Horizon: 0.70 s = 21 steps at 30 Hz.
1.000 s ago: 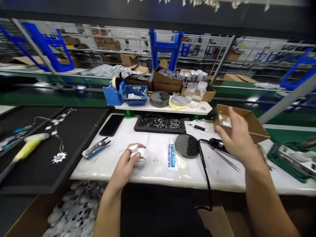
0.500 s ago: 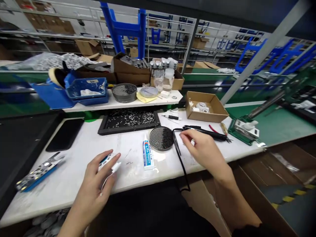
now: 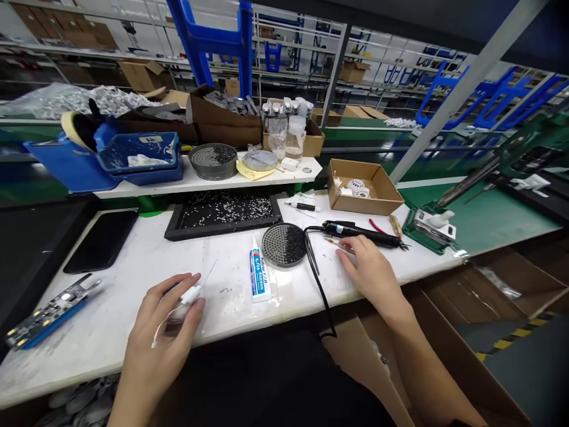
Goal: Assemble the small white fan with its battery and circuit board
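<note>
A small white part [image 3: 190, 295] with a thin white wire is held between the fingers and thumb of my left hand [image 3: 162, 323], over the front left of the table. My right hand [image 3: 367, 267] has its fingers closed on a thin, pencil-like tool [image 3: 338, 244], whose tip points left. Behind that hand lies a black electric screwdriver [image 3: 362, 233] with a black cable. Between my hands are a blue and white glue tube [image 3: 260, 274] and a round dish [image 3: 284, 244] partly filled with black bits.
A circuit board [image 3: 48, 314] and a black phone [image 3: 101, 242] lie at the left. Behind are a black tray [image 3: 222, 220] of small bits, a raised white shelf [image 3: 204, 187] and a cardboard box [image 3: 364, 204]. A green press [image 3: 429, 228] stands right.
My right hand has closed on the thin tool. My left hand has turned the white part, and its wire now hangs over the fingers. The view has shifted slightly.
</note>
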Available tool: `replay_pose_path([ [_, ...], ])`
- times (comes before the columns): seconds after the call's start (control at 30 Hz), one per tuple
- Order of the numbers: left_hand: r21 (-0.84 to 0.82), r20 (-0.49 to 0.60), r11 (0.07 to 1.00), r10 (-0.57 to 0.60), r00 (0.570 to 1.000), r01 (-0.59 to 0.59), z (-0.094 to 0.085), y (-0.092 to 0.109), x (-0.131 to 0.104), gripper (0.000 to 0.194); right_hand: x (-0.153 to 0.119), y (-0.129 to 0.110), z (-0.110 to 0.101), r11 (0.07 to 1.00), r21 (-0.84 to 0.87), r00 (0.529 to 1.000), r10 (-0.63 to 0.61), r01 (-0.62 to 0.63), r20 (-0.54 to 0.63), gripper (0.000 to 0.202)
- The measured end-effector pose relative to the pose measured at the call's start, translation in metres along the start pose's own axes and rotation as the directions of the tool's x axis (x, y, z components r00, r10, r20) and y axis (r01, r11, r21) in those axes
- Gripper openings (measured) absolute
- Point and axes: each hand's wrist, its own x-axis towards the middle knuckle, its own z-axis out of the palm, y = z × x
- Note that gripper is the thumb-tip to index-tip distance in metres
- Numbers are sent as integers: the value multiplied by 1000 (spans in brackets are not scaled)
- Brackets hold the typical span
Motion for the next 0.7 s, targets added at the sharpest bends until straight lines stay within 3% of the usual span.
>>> replay_pose_path([
  [0.1, 16, -18, 1000, -14, 1000, 14, 1, 2, -1, 36, 7, -24, 10, 995, 66, 995, -80, 77, 53, 20],
  [0.2, 28, -32, 996, -79, 996, 80, -1, 3, -2, 38, 14, -38, 18, 994, 79, 993, -82, 75, 86, 16],
  [0.33, -2, -72, 975, -223, 972, 223, -4, 5, -7, 36, 17, -34, 13, 999, 43, 994, 5, -10, 111, 6],
  [0.43, -256, -125, 914, -354, 927, 314, -3, 10, -14, 33, 11, -21, 1, 997, 27, 989, 62, -67, 132, 7],
  [0.5, -531, -124, 802, -393, 911, 273, 0, 16, -19, 28, 3, -10, -8, 995, 38, 986, 83, -90, 147, 8],
  [0.57, -733, -74, 648, -380, 922, 208, 2, 26, -24, 24, -8, 0, -17, 989, 94, 981, 93, -110, 171, 8],
  [0.7, -897, 147, 355, -319, 936, 262, 11, 47, -30, 26, -31, 4, -25, 918, 370, 979, 82, -147, 185, 20],
])
